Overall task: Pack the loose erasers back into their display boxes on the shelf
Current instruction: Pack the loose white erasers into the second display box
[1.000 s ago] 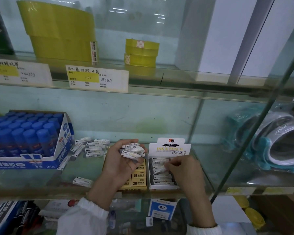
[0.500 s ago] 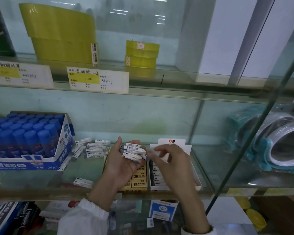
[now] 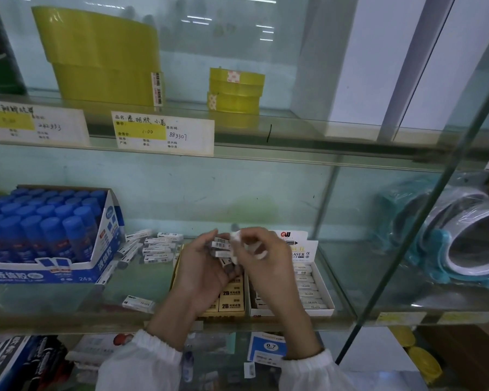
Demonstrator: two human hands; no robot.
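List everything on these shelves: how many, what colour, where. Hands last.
large tape rolls: two, yellow, stacked, upper shelf left.
small tape rolls: two, yellow, stacked, upper shelf centre.
price labels: two, white and yellow, upper shelf edge.
glue stick box: one, blue and white, middle shelf left.
loose erasers: several, white, beside the glue stick box; one at shelf front.
2B eraser box: one, yellow, middle shelf centre.
display box: one, white, right of the 2B box.
wide tape rolls: unclear count, teal and white, far right.
left hand: grips held erasers, several, white.
right hand: fingers curled at those erasers, blurred.
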